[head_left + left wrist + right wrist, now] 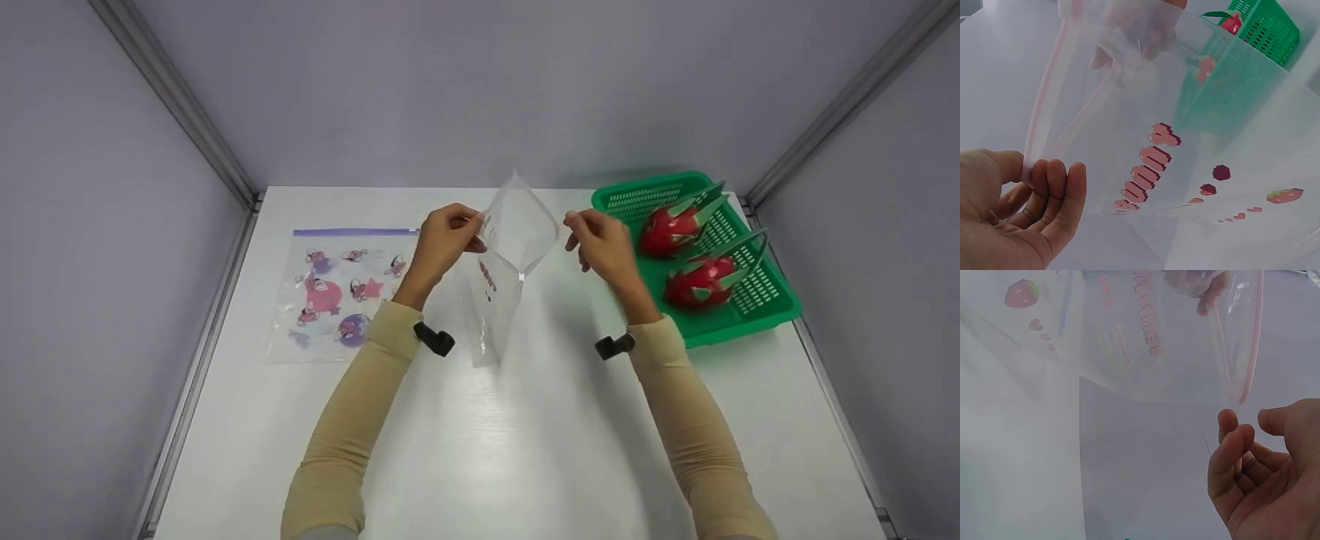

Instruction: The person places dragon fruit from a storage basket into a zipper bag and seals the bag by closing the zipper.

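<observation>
A clear zip bag (499,300) with pink lettering and small strawberry and heart prints hangs upright above the table, its mouth spread into a diamond shape. My left hand (450,234) pinches the bag's left edge by its pink zip strip (1039,107) between thumb and fingers. Just beyond the bag's right corner is my right hand (602,244). In the right wrist view its thumb and loosely bent fingers (1229,453) stand apart with nothing between them, slightly below the zip corner. No contents show inside the bag.
Flat on the table at left lies another zip bag (330,300) with a purple strip and cartoon prints. At the right stands a green plastic basket (780,304) holding two red dragon fruits (667,229) with green leaf tips. Grey walls surround the white table (480,450).
</observation>
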The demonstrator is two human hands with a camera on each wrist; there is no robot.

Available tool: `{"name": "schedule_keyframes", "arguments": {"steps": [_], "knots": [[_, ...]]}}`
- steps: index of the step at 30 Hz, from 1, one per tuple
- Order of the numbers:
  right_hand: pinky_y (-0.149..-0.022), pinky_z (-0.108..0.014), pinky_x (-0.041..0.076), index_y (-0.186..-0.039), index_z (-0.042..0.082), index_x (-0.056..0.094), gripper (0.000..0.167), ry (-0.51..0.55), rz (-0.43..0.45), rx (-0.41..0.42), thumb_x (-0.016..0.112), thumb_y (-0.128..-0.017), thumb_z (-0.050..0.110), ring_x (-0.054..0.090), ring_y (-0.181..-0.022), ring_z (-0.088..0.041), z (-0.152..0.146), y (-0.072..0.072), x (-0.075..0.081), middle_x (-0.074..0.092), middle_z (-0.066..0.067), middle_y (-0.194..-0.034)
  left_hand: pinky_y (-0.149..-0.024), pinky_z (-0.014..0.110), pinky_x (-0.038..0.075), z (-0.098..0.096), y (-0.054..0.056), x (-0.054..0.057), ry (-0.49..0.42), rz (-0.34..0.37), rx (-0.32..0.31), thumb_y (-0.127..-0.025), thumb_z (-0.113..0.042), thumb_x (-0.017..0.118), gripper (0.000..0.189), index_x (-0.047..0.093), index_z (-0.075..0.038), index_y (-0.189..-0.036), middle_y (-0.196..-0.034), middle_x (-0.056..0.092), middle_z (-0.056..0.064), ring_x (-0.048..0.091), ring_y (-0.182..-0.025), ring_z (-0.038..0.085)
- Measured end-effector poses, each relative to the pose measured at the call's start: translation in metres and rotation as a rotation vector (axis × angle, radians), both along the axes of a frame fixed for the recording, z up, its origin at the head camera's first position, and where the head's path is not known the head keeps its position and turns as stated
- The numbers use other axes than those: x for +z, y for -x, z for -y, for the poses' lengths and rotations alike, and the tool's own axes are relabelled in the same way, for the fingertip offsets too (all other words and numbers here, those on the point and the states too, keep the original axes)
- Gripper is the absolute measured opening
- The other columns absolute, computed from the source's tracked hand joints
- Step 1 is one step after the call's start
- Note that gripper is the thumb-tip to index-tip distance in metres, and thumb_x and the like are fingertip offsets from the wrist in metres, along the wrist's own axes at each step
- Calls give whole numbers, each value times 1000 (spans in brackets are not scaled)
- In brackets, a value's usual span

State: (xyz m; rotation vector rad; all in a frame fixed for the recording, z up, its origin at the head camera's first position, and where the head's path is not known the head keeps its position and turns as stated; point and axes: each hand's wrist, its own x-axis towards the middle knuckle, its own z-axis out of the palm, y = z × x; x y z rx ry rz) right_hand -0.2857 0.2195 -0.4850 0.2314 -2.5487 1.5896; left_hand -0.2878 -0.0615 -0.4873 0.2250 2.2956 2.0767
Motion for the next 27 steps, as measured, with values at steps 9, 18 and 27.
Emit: {"name": "schedule_keyframes", "arguments": {"steps": [9, 18, 27], "knots": [[-50, -21, 53, -112, 4, 75, 40, -7, 37, -40, 59, -110, 41, 56, -52, -12, -17, 3, 5, 73, -15, -85, -61, 22, 54, 1, -1, 2, 37, 3, 30, -108, -20, 64, 26, 73, 2, -118, -87, 71, 12, 65, -64, 10], [-52, -22, 52, -116, 5, 76, 40, -15, 27, -113, 60, -110, 40, 58, -56, -19, -42, 7, 6, 71, -6, -83, -62, 21, 53, 1, -1, 0, 45, 0, 36, -108, -20, 64, 27, 72, 4, -118, -79, 66, 0, 61, -63, 9], [-53, -21, 52, -118, 1, 74, 43, -11, 53, -159, 59, -110, 40, 57, -56, -12, -72, 13, 8, 70, -5, -84, -61, 20, 53, 1, 0, -1, 45, -1, 36, -108, -19, 64, 28, 72, 6, -119, -79, 65, 1, 62, -64, 9]]}}
